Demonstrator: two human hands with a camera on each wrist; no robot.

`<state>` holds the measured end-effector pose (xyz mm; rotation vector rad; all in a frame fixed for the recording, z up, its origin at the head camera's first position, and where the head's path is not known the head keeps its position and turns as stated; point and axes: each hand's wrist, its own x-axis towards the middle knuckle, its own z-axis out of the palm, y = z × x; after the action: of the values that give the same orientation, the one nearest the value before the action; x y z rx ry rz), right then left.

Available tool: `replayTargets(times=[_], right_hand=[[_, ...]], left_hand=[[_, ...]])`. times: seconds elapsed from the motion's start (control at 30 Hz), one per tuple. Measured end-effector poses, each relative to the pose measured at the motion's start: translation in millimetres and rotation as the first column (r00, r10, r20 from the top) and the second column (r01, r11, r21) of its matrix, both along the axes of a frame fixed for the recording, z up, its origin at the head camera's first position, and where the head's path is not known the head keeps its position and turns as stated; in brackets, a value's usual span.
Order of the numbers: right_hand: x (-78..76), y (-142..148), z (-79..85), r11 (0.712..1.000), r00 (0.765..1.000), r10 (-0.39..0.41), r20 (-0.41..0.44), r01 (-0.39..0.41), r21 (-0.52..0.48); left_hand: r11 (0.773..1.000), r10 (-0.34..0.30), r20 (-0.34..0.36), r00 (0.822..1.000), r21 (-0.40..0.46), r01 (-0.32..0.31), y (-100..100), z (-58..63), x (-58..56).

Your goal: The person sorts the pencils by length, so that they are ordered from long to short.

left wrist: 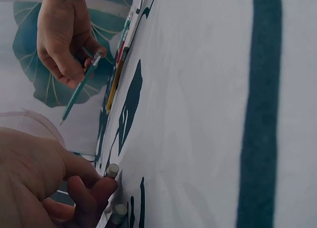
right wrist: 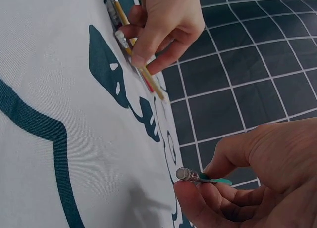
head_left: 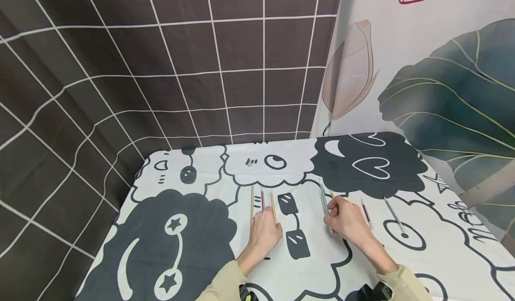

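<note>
My left hand [head_left: 263,229] pinches a yellow pencil [head_left: 273,205] near its eraser end. Beside it lie a red pencil [head_left: 263,199], partly covered by that hand, and another yellow pencil [head_left: 252,202]. In the right wrist view the left hand [right wrist: 168,25] holds its pencil [right wrist: 151,82] close to the cloth. My right hand [head_left: 348,218] pinches a green pencil [head_left: 323,198] by its eraser end. The left wrist view has this green pencil [left wrist: 79,92] tilted, its tip off the cloth. Just beyond the right hand lies a yellow pencil [head_left: 331,193], mostly hidden.
To the right of the right hand lie a red pencil [head_left: 366,214] and a second green pencil [head_left: 394,215]. A black-and-white patterned cloth [head_left: 322,269] covers the table. Behind hang a dark grid curtain [head_left: 241,91] and a leaf-print curtain [head_left: 462,91].
</note>
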<state>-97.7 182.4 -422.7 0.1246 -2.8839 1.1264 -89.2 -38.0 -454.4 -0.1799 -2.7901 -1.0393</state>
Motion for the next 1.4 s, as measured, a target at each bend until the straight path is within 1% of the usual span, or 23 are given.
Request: replayTargets(times=[0.2,0.47,0.83,1.0,1.17,1.27,1.4], right_hand=[[-0.3,-1.7,0.8,1.000,1.000,-0.004,0.011,0.004,-0.009],[-0.8,-4.4,1.7,1.000,1.000,0.005,0.008,-0.005,-0.016],[0.5,-11.8,-1.4,0.999,0.999,0.039,-0.001,-0.039,-0.025],[1.1,-21.3,-6.4,0.997,0.998,0.067,0.011,-0.067,-0.042],[0.2,-32.1,-10.3,0.992,0.995,0.102,0.011,-0.101,-0.077],[-0.2,-37.2,-11.8,0.991,0.994,0.112,0.002,-0.111,-0.071],[-0.8,-42.8,-13.4,0.993,0.994,0.105,0.006,-0.105,-0.050]], left_hand=[[1.000,-0.006,-0.016,1.000,-0.020,0.006,-0.2,0.4,-1.3],[0.997,-0.007,-0.032,0.999,-0.079,0.004,-0.2,-0.6,-1.3],[0.995,-0.030,-0.027,0.999,-0.094,0.027,0.2,-0.8,-1.3],[0.995,-0.047,-0.026,0.999,-0.088,0.045,-0.2,-0.7,-1.3],[0.997,-0.035,-0.020,0.999,-0.062,0.034,-0.2,-0.6,-1.0],[0.999,-0.029,-0.017,0.999,-0.047,0.028,0.2,-1.1,-0.8],[0.998,-0.027,-0.010,1.000,-0.051,0.027,0.7,-2.0,-1.3]])
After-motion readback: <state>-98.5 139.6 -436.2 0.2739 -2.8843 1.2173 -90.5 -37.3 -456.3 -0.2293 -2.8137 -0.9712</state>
